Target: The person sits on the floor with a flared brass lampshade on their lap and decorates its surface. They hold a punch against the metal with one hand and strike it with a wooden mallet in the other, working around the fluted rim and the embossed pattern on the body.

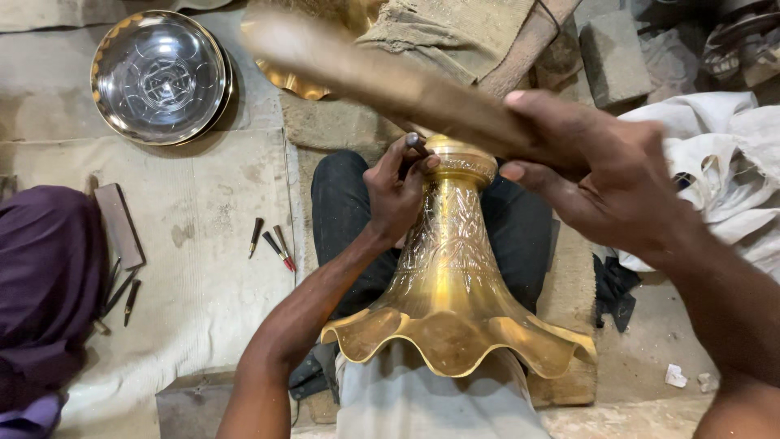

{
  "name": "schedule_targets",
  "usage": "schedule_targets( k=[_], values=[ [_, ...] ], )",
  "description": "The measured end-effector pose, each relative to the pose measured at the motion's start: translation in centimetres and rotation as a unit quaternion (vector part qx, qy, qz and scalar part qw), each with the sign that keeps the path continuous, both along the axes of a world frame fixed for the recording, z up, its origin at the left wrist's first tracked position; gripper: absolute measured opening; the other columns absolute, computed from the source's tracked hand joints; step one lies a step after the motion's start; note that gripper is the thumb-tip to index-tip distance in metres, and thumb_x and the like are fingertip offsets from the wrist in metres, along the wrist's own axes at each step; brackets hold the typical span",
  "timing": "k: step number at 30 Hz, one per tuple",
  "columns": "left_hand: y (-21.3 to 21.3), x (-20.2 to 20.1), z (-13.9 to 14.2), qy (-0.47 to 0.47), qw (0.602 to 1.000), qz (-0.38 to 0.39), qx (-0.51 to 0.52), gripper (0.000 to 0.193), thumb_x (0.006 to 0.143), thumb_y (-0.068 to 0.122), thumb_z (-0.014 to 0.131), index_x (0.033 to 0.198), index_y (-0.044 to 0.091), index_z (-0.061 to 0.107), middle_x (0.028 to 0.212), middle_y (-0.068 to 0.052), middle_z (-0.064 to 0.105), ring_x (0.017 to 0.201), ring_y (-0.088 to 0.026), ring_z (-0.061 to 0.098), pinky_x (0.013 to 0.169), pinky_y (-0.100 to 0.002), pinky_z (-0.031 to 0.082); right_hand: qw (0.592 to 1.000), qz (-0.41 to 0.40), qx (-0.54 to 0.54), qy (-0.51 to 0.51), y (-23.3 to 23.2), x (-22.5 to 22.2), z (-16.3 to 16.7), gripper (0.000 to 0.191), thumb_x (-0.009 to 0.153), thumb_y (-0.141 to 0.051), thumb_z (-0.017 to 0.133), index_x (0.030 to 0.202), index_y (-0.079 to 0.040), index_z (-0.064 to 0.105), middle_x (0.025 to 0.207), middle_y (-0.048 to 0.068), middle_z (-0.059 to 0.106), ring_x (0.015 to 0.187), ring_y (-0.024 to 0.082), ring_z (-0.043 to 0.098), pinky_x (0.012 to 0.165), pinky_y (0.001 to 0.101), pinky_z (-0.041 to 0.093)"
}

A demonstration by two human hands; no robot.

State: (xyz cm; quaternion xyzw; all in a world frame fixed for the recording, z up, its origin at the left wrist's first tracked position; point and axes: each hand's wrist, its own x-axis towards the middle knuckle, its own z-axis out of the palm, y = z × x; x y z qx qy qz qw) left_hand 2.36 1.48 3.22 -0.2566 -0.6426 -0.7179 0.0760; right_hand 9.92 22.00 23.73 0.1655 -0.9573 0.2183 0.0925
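Note:
A tall brass vessel with a scalloped flared rim and engraved body lies across my lap, narrow end away from me. My left hand pinches a small metal chisel against the vessel's narrow end. My right hand grips a long wooden mallet, raised and blurred above the chisel.
A round engraved metal plate lies at the far left on the cloth-covered floor. Several small chisels lie to the left of my leg, with more tools near purple cloth. White rags are piled on the right.

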Motion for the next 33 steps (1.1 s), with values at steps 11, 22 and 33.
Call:
schedule_targets(
  k=[11,22,33],
  values=[
    [0.2,-0.3,-1.5,0.032,0.999,0.005,-0.023,0.023,0.104,0.000,0.066,0.126,0.003,0.063,0.101,-0.009,0.074,0.089,-0.016,0.077,0.074,-0.029,0.069,0.988,-0.077,-0.042,-0.129,0.2,1.0,-1.7,0.051,0.104,-0.037,0.067,0.146,-0.012,0.052,0.093,0.010,0.070,0.055,0.012,0.064,0.052,0.0286,0.056],
    [-0.2,-0.5,-0.7,0.003,1.000,-0.022,-0.022,0.025,0.104,0.000,0.064,0.129,0.004,0.062,0.102,-0.009,0.076,0.091,-0.016,0.079,0.080,-0.029,0.071,0.993,-0.063,0.102,-0.015,0.1,3.0,-2.9,0.053,0.101,-0.045,0.068,0.147,-0.022,0.056,0.092,0.006,0.075,0.050,0.013,0.062,0.043,0.0312,0.052],
    [-0.5,-1.4,-1.5,0.061,0.996,-0.029,-0.051,0.020,0.105,0.000,0.061,0.125,0.002,0.062,0.101,-0.011,0.074,0.092,-0.018,0.078,0.082,-0.030,0.070,0.995,-0.081,0.004,0.058,-2.0,4.1,-2.8,0.051,0.107,-0.047,0.065,0.147,-0.017,0.054,0.090,0.007,0.071,0.066,0.014,0.064,0.058,0.0305,0.056]
  ],
)
